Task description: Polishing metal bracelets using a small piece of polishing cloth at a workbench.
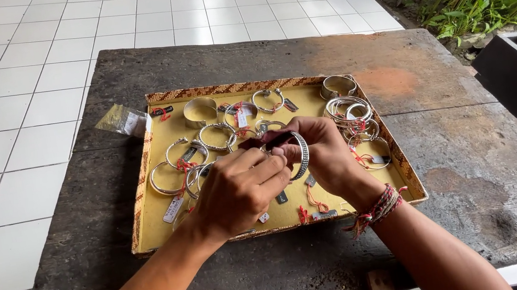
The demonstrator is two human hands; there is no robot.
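Gripping one silver bracelet [300, 153] above the yellow-lined tray [152, 219] on the dark wooden surface [457, 161], the right hand [323, 152] and left hand [238, 190] are clamping their fingers [273, 167] on it among other bracelets [200, 111].

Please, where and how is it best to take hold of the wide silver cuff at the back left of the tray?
Probably grip the wide silver cuff across its flat band, from above. It stands on edge on the yellow tray, apart from the other bracelets, with its top rim free.
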